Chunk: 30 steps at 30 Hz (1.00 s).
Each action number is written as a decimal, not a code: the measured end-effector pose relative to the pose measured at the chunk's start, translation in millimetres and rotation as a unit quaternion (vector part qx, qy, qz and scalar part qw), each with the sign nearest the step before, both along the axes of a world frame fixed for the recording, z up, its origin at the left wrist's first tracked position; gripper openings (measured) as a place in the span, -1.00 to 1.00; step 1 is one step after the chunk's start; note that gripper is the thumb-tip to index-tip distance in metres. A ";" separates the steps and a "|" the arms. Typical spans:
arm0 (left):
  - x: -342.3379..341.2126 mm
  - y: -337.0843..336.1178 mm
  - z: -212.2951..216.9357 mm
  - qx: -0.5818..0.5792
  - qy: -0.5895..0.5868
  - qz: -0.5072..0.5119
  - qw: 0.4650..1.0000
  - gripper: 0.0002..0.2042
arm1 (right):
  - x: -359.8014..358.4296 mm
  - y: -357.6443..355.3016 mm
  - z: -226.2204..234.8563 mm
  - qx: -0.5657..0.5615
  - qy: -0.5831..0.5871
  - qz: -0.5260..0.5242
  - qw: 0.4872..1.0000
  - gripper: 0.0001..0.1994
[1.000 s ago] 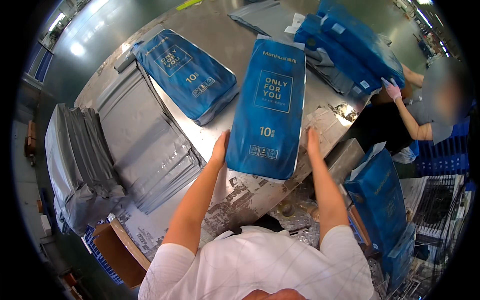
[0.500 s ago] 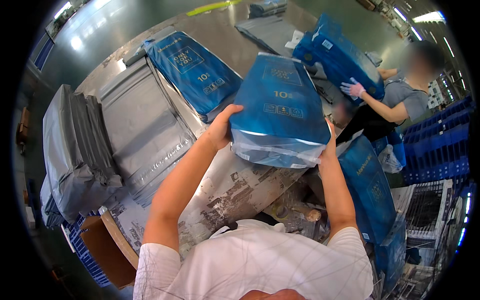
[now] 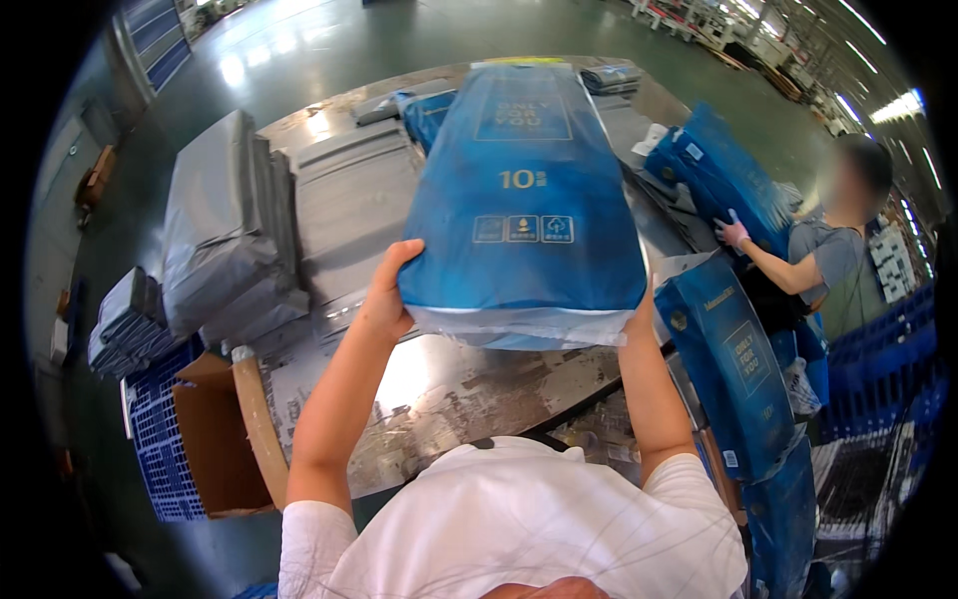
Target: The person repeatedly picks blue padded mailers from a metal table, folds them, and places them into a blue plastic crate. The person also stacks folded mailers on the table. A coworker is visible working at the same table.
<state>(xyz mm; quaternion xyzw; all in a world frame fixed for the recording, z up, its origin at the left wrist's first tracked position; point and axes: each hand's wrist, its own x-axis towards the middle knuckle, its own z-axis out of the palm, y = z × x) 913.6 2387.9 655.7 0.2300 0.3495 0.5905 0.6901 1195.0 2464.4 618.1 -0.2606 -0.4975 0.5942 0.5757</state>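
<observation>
the person's left hand (image 3: 387,299) and right hand (image 3: 640,321) clamp opposite sides of a blue film-wrapped pack (image 3: 524,260) above the worn table (image 3: 454,394).

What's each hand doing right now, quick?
Left hand: holding the blue plastic-wrapped pack by its left side.
Right hand: holding the same pack's right side, partly hidden by it.

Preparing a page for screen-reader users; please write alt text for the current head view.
A person's left hand and right hand hold a large blue pack by its sides over a worn table. Piles of gray plastic lie to the left; on the right, a co-worker's gloved hand touches another blue pack.
</observation>
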 end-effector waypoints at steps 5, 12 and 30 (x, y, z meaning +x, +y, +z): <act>-46.2 -66.0 -21.4 0.010 0.000 0.088 0.996 -0.52 | -64.4 -21.4 -34.5 -0.017 0.026 0.113 0.993 -0.41; -74.4 -109.8 -89.8 -0.127 -0.010 0.130 0.983 -0.51 | -104.7 -75.2 -105.0 -0.275 0.104 0.131 0.947 -0.53; -51.6 -108.4 -68.8 -0.169 0.020 0.116 0.979 -0.48 | -101.5 -168.4 -66.2 -0.326 -0.011 0.176 0.929 -0.62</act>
